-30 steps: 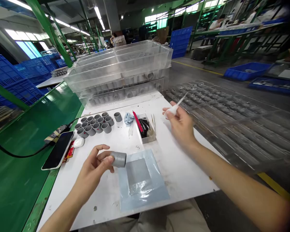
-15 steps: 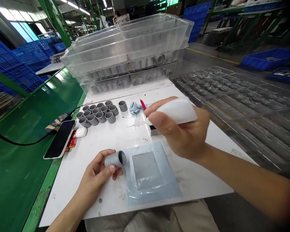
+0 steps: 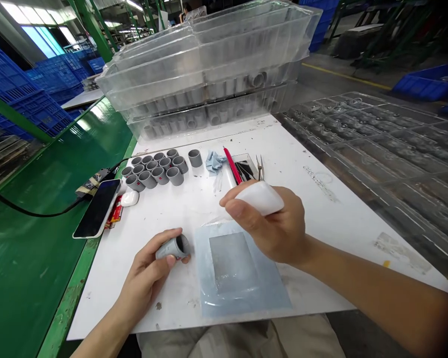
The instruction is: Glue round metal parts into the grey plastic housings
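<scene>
My left hand [image 3: 147, 271] is closed around a short grey tube [image 3: 172, 247], its open end turned toward the right. My right hand [image 3: 271, 226] grips a white squeeze bottle [image 3: 260, 197] just above a pale blue plastic sheet [image 3: 239, 271] with a grey square patch in its middle. The bottle's nozzle is hidden behind my fingers. Both hands hover low over the white table [image 3: 321, 209].
Several grey tubes [image 3: 155, 171] stand grouped at the back left. A phone [image 3: 98, 208] and a white earbud case [image 3: 129, 198] lie at the left edge. A small tray with a red pen [image 3: 232, 165], tweezers and a blue cloth [image 3: 214, 161] sits behind. Stacked clear trays [image 3: 209, 64] line the back.
My right hand has brought the bottle down and in from the back right to just over the blue sheet. The left hand has tilted the tube's opening toward it.
</scene>
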Demonstrator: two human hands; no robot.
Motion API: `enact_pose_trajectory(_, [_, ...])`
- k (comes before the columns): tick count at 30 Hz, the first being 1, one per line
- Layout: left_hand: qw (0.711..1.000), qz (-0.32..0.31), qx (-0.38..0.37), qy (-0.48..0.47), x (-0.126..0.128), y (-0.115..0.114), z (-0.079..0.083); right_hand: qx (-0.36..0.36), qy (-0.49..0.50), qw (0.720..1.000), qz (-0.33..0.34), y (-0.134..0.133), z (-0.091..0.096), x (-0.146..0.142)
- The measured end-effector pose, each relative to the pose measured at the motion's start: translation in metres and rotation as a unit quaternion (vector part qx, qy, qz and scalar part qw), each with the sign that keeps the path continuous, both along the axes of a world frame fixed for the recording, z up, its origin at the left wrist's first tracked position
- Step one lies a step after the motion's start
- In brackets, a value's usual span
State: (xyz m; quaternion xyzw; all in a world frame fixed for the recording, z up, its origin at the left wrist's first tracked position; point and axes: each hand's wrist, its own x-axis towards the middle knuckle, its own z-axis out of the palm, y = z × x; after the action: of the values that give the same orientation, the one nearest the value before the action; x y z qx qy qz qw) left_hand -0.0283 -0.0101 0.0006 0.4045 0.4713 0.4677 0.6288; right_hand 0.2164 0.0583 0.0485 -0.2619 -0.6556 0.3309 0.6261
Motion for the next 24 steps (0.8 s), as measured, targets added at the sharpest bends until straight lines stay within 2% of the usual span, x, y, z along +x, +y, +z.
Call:
enact_pose_trajectory(4, [0.998,-0.013,0.031,0.046,0.0020,-0.0020,0.0045,0.011,-0.005,1.000,0.001,-0.0037,0.0016,-0.0019])
enact_pose_trajectory(10, [0.998,-0.024,0.047,0.043,0.0022,0.0022,0.0067,0.023,-0.013,1.000,-0.013,-0.0056,0.0028,-0.0009])
enact_pose_trajectory(16, [0.995,-0.021,-0.009,0.095,0.0007,-0.0016,0.0079,0.029,0.001,1.000,0.005,-0.0064,0.0014,-0.0026])
enact_pose_trajectory(21, [0.999,-0.019,-0.035,0.032,0.0071,-0.0015,0.0083,0.059,-0.009,0.998,0.036,-0.0065,-0.0012,-0.0045])
enact_pose_trajectory(24, [0.998,-0.021,-0.049,0.039,0.0083,-0.0005,0.0077,0.104,-0.034,0.994,0.025,-0.0058,-0.0054,-0.0060])
